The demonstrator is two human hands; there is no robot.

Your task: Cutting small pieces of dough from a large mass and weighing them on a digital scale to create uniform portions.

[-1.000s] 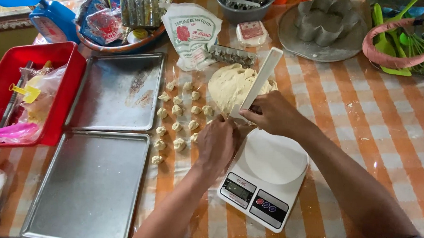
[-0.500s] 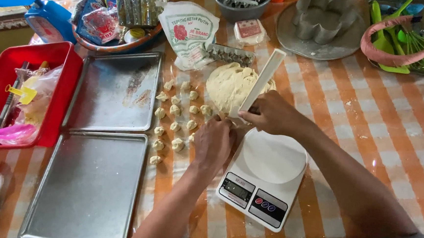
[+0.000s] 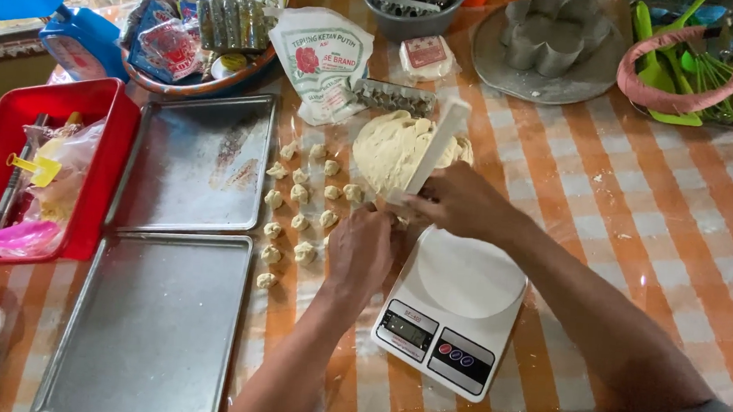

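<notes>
Two hands meet by the dough lump [image 3: 391, 148]. Your right hand [image 3: 460, 203] grips the white scraper [image 3: 434, 146], tilted up-right across the dough. Your left hand [image 3: 362, 248] pinches a small bit just below it.

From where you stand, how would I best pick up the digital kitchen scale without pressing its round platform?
Grip the scale by its two long side edges, probably from the near, display end: the round platform fills the far half, and the right hand and left hand crowd that end beside the dough.
</notes>
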